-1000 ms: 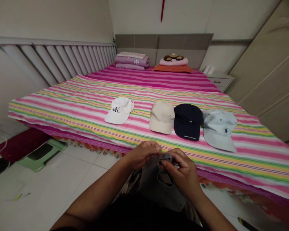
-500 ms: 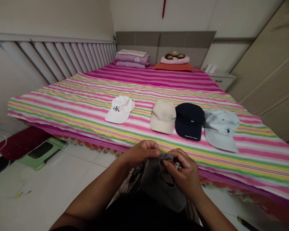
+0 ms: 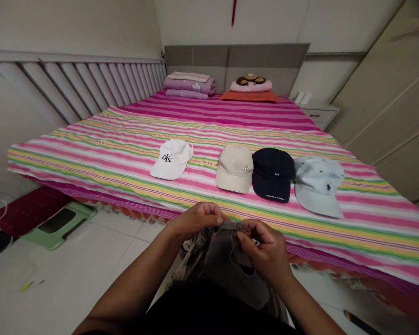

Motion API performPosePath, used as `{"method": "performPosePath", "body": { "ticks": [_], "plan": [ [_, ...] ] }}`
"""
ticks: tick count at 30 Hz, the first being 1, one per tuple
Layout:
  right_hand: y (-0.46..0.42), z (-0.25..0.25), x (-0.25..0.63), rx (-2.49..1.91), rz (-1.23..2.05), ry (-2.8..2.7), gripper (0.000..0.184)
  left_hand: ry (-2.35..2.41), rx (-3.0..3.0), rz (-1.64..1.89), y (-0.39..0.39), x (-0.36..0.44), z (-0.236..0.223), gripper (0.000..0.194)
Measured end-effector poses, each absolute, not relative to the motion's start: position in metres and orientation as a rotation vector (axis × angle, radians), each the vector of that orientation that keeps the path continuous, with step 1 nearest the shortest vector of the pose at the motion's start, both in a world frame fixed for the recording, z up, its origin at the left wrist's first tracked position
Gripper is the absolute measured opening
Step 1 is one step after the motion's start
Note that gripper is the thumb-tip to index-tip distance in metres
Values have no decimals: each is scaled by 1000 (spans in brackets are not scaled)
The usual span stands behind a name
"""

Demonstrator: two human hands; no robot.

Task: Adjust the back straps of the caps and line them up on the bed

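Observation:
Close to my body, a dark grey cap hangs from both hands, its rear opening facing up and its back strap stretched between my fingers. My left hand pinches the strap's left end between thumb and fingers. At the buckle end, my right hand grips the strap with thumb and forefinger. Beyond them on the bed lie a white cap with black letters, a beige cap, a navy cap and a pale blue cap; the last three sit side by side.
The bed has a striped cover. Folded purple bedding and a pink pillow lie by the headboard. A green stool stands on the tiled floor at left, a nightstand at far right.
My left hand has shifted slightly left along the strap, so more of the strap shows between my hands. The view has turned a little; the caps on the bed stay put.

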State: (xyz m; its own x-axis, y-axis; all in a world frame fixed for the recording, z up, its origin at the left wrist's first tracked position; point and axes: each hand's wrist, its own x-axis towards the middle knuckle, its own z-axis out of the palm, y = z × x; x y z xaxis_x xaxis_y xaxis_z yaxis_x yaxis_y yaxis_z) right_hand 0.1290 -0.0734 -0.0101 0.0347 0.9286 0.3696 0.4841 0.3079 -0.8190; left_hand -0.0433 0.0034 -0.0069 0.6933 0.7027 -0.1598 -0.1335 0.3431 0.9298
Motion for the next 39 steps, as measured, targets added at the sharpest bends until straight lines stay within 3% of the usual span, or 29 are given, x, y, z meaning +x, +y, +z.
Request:
{"method": "performPosePath", "body": {
  "ticks": [8, 13, 25, 31, 35, 39],
  "plan": [
    [-75, -8, 132, -1299, 493, -1571, 7, 568, 1028, 598, 2, -36, -9, 22],
    [-76, -5, 132, -1256, 465, -1635, 4, 473, 1071, 491, -4, -25, -7, 33],
    [-78, -2, 136, -1234, 199, -1762, 4, 446, 1060, 481, -5, -23, -5, 27],
    [-79, 0, 140, -1225, 229, -1757, 5, 458, 994, 530, -6, -21, -3, 30],
    [-77, 4, 140, -1244, 418, -1762, 8, 467, 1009, 493, -4, -21, 0, 37],
    [-74, 9, 139, -1170, 1124, -1516, 19, 537, 1045, 343, -3, -22, 1, 29]
  ]
}}
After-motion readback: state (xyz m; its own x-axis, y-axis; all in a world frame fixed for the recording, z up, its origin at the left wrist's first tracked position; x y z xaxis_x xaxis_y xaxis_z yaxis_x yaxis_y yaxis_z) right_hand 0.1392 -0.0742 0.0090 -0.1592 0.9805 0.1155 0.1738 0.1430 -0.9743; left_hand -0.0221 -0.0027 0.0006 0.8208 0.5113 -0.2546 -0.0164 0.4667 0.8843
